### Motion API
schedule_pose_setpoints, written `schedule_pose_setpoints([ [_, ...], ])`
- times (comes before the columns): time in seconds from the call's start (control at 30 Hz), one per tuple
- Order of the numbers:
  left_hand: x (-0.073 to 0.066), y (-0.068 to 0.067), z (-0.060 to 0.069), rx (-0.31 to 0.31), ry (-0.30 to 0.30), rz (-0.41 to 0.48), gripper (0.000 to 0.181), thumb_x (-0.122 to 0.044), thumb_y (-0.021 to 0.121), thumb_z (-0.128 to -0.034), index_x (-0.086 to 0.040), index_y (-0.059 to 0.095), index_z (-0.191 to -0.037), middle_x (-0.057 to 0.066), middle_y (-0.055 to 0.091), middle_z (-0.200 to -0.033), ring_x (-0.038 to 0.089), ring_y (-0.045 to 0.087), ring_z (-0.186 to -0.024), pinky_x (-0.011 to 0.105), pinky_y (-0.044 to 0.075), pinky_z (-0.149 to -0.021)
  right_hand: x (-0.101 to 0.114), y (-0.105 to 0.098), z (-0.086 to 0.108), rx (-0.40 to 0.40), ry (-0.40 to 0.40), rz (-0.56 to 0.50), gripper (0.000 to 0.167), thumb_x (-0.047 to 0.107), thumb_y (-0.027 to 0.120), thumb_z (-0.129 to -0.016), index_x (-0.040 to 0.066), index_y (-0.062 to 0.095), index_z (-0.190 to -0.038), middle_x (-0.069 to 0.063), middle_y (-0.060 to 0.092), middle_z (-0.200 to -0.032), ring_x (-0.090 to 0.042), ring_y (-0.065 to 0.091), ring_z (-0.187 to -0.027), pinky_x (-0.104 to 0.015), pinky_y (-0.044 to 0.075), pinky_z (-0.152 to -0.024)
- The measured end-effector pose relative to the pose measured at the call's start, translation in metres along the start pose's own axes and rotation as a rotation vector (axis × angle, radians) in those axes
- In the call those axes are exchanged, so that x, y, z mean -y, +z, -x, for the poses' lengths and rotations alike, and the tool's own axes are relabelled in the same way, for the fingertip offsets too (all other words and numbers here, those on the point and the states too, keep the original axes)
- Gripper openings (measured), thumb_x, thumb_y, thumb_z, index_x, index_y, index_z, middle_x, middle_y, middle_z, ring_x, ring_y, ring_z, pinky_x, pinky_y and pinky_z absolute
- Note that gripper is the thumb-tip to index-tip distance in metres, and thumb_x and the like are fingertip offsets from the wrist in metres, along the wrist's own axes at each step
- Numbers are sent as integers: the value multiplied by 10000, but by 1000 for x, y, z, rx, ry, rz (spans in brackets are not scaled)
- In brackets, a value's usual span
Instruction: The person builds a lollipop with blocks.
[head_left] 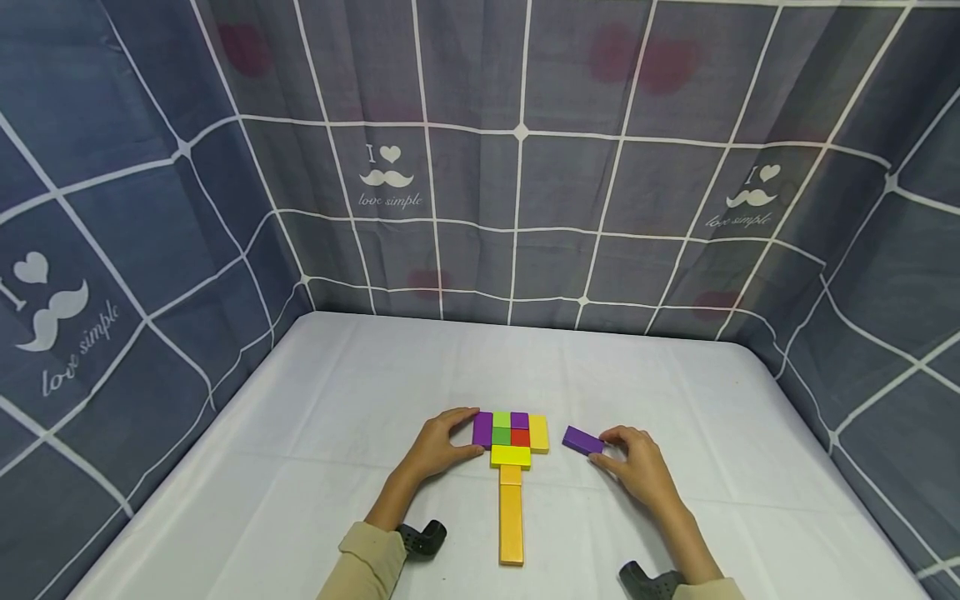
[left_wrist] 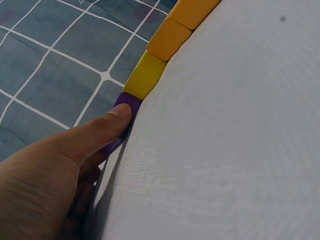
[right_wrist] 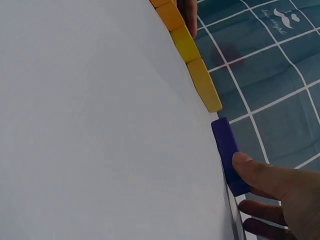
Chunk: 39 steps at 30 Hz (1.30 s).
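Note:
My left hand point(head_left: 437, 445) pinches the purple block point(head_left: 482, 429) on the left side of a flat block arrangement, its thumb at the near end in the left wrist view. To the right of the arrangement, my right hand point(head_left: 637, 468) grips a loose purple block point(head_left: 581, 440) between thumb and fingers, slanted and apart from the others. The middle has a light green block point(head_left: 501, 419), a green block point(head_left: 501, 436), a small purple block point(head_left: 519, 420) and a red block point(head_left: 520, 437). An upright yellow block point(head_left: 538, 434) stands at their right; a crosswise yellow block point(head_left: 511, 456) lies below.
A short orange block point(head_left: 510, 475) and a long orange block point(head_left: 511, 525) form a stem towards me. Everything lies on a white-covered table point(head_left: 360, 383). A grey-blue checked curtain point(head_left: 480, 175) surrounds its back and sides. Black devices point(head_left: 424, 540) are strapped at both wrists.

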<state>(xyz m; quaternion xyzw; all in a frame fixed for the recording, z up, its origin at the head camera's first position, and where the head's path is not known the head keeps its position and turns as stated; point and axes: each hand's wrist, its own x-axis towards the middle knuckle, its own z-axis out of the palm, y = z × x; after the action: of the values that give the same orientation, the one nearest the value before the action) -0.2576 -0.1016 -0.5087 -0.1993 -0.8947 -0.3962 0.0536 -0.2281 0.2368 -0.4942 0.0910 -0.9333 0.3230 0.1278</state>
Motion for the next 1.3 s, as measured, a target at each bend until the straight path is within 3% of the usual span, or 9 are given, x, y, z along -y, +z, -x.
schedule_pose_setpoints([
  [0.2,0,0,0,3,0,3,654,-337,776,-731,-91,542,-1289,97,533,-1293,266,451,-1226,431,351,-1028,-1,2,2,2,-25,-17,402,199,792,-715,45,668,-1065,-96,658,-1029,-278,554,-949,-473,446,-840],
  [0.63,-1,0,1,-1,-3,-7,659,-345,774,-731,-94,539,-1293,95,530,-1296,266,449,-1228,429,352,-1027,-6,1,2,-38,-57,-106,360,89,760,-743,55,664,-1088,-111,657,-1028,-297,605,-947,-448,500,-810],
  [0.93,-1,0,1,0,-2,-2,663,-357,772,-731,-94,538,-1293,93,530,-1296,265,452,-1225,431,358,-1023,0,-6,-7,-91,-106,-166,353,46,739,-760,34,651,-1103,-97,649,-1042,-263,618,-927,-404,509,-815],
  [1.3,-2,-1,1,3,-7,-8,651,-342,771,-736,-97,540,-1293,90,535,-1291,264,453,-1224,431,358,-1022,16,-13,-26,-148,-150,-157,345,75,739,-773,59,660,-1108,-93,644,-1071,-261,620,-907,-412,504,-794],
])
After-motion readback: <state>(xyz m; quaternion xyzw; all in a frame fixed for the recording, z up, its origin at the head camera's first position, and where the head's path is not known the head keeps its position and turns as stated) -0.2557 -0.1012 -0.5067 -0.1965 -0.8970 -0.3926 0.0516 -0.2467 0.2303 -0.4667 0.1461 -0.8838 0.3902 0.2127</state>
